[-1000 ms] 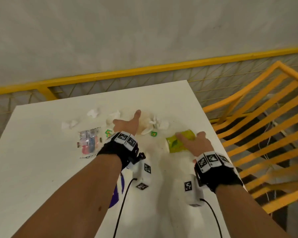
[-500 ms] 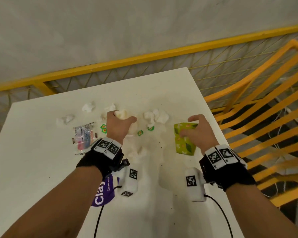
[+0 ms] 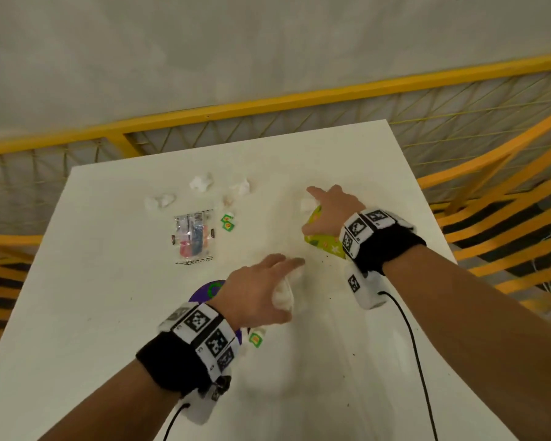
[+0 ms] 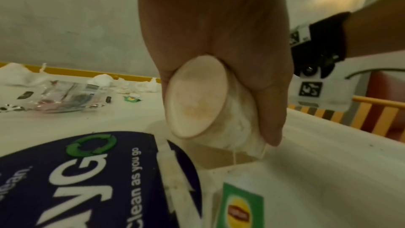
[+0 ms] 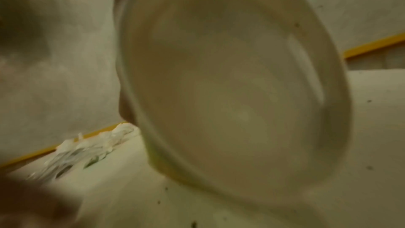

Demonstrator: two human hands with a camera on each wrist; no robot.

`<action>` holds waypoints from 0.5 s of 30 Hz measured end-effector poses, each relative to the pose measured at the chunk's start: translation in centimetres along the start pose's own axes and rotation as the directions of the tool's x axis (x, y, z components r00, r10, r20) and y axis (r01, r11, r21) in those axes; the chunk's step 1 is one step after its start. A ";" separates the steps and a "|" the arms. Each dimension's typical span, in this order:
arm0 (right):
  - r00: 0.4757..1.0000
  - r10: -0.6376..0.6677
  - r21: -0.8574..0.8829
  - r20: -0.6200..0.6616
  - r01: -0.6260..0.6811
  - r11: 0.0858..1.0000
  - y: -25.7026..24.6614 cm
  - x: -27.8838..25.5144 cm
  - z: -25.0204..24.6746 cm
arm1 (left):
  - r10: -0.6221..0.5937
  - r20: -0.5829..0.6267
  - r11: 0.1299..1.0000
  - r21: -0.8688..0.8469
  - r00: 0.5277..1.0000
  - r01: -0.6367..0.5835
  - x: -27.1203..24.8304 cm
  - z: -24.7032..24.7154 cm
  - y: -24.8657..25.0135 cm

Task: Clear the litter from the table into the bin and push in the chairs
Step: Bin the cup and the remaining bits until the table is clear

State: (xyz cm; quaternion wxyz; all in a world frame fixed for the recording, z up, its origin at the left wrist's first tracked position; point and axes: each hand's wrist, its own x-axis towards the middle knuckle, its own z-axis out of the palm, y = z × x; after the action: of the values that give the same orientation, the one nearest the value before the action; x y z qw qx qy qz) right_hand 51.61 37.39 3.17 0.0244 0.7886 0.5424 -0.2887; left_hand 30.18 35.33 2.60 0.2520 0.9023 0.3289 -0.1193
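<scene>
Left grip, change: left grip (image 3: pixel 261 294) now pulled back from the middle of the worktop (image 3: pixel 93 313) toward 6 o'clock, nearer the body than a moment ago.
Left grip, hold: curled tight round a small white cup (image 4: pixel 197 98), lifted off the worktop, with soft white paper bunched against its side.
Tea tag: green and yellow tag (image 4: pixel 241 209) flat on the worktop under the white cup, with a thin string running up toward the cup.
Right grip, change: right grip (image 3: pixel 331 211) now out at 1 o'clock, where loose tissue lay a moment ago.
Right grip, hold: wrapped round a green cup (image 3: pixel 323 241), now tipped over, with one finger stretched out to a white tissue bit (image 3: pixel 307 203).
Green cup, look: bright green with little stars; pale round bottom (image 5: pixel 230 84) fills the right wrist view, all blurry.
Meaning: two cups picked up, likely used to scoop in small bits; nothing dropped in the bin yet.
Still on the worktop: three tissue balls (image 3: pixel 200 183) at 11 o'clock, a clear packet (image 3: pixel 191 237) and two green tags (image 3: pixel 227 222) at 10 o'clock.
Sticker: purple round sticker (image 4: pixel 87 179) on the worktop, by the left wrist.
Chair: yellow chair (image 3: pixel 506 218) at 3 o'clock, not pushed in.
Bin: not in view.
</scene>
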 end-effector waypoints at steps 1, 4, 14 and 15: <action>1.000 -0.006 -0.008 0.020 0.007 1.000 -0.1 0.2 0.0 | 0.010 -0.008 1.000 0.000 1.000 -0.010 0.1 0.3 0.0; 1.000 -0.014 -0.009 0.010 0.014 1.000 -0.1 0.2 -0.1 | -0.012 -0.091 0.999 -0.040 0.996 0.009 0.1 1.1 -0.3; 0.981 0.029 0.464 -0.189 0.064 0.883 2.0 -2.7 3.2 | -0.176 -0.252 0.913 -0.403 0.951 0.062 -2.6 2.4 -1.3; 0.980 0.030 0.526 -0.199 0.080 0.847 2.0 -3.4 3.7 | -0.195 -0.264 0.894 -0.443 0.945 0.060 -3.3 2.4 -1.2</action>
State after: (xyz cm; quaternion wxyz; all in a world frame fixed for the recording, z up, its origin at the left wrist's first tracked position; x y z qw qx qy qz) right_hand 50.89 32.35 1.16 -0.2527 0.7823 0.4513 -0.3471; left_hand 26.80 33.07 1.42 0.3827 0.8082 0.4407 0.0785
